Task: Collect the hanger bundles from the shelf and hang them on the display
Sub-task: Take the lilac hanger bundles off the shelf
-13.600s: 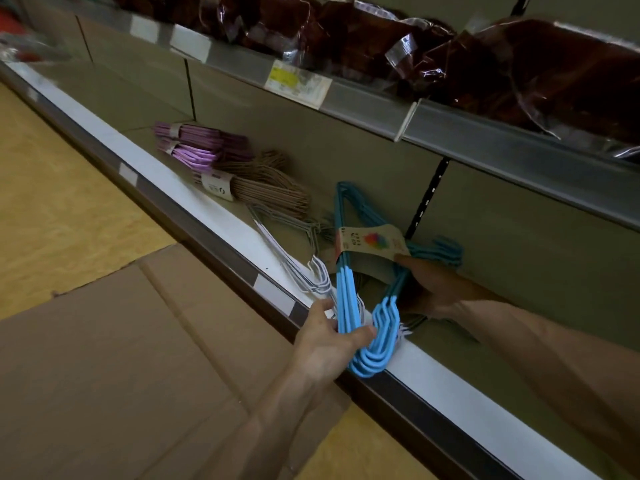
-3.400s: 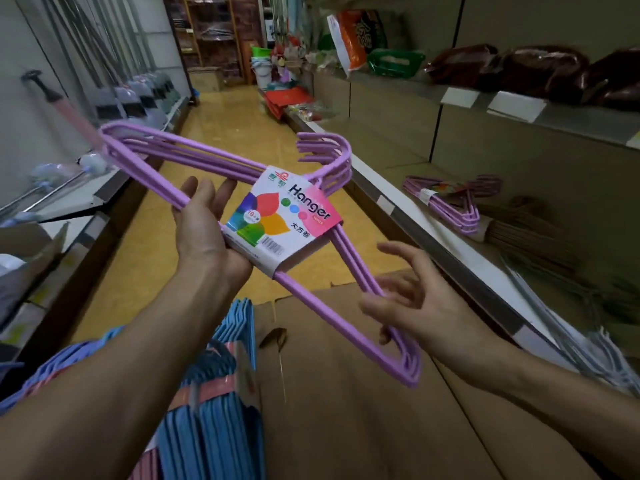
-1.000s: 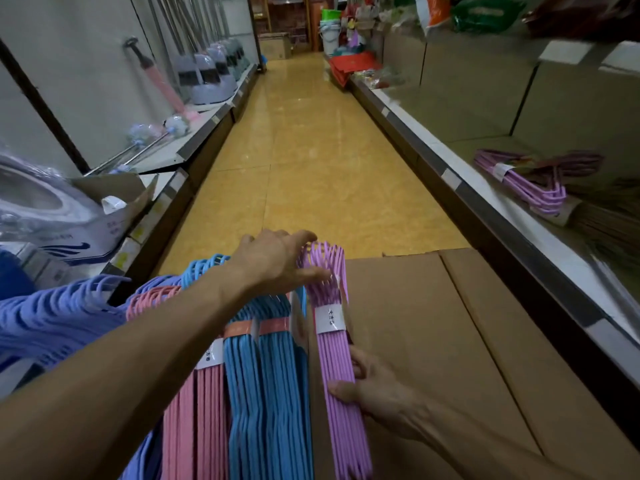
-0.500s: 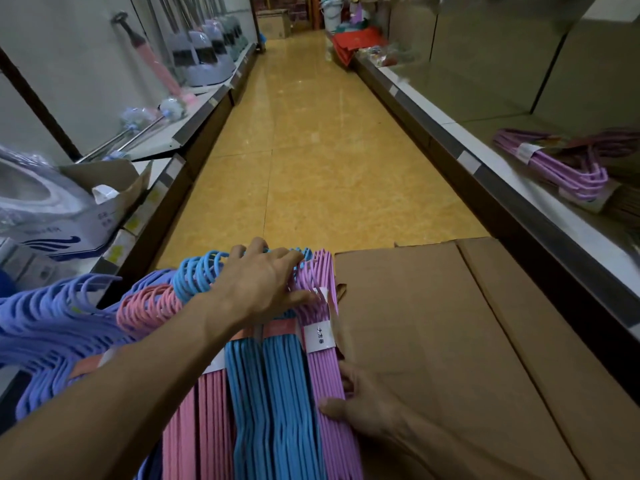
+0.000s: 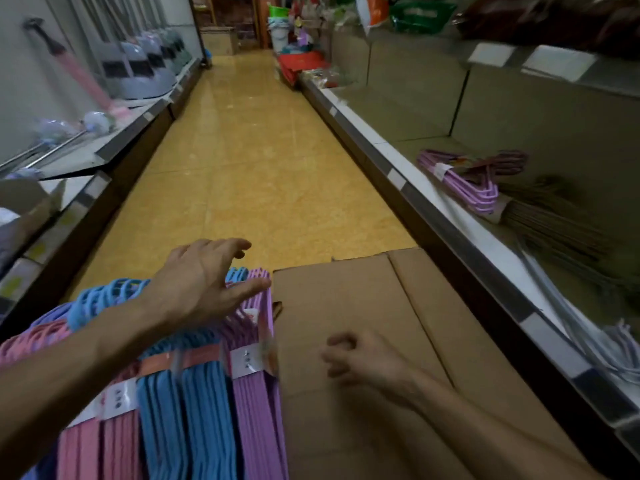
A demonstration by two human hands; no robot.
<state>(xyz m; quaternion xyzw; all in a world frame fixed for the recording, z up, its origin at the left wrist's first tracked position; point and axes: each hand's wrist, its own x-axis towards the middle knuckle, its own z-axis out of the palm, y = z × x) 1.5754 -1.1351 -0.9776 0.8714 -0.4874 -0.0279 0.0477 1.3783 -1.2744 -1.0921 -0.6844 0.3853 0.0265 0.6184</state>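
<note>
Cardboard sheet (image 5: 363, 341) lay beside the hung purple bundle (image 5: 256, 403). Beyond the cardboard, another purple bundle (image 5: 460, 181) waited on the shelf (image 5: 433, 202). Over the cardboard, the right hand (image 5: 363, 362) curled loosely, empty; the left hand (image 5: 201, 278) was spread, empty, and risked nudging the hung bundle off.

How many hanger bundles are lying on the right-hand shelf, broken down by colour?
Lilac bundle: 1
Darker purple bundle, behind the lilac one and blurred: 1
Brown bundle: 1
White bundle: 1
Total: 4, as far as the blur allows
</note>
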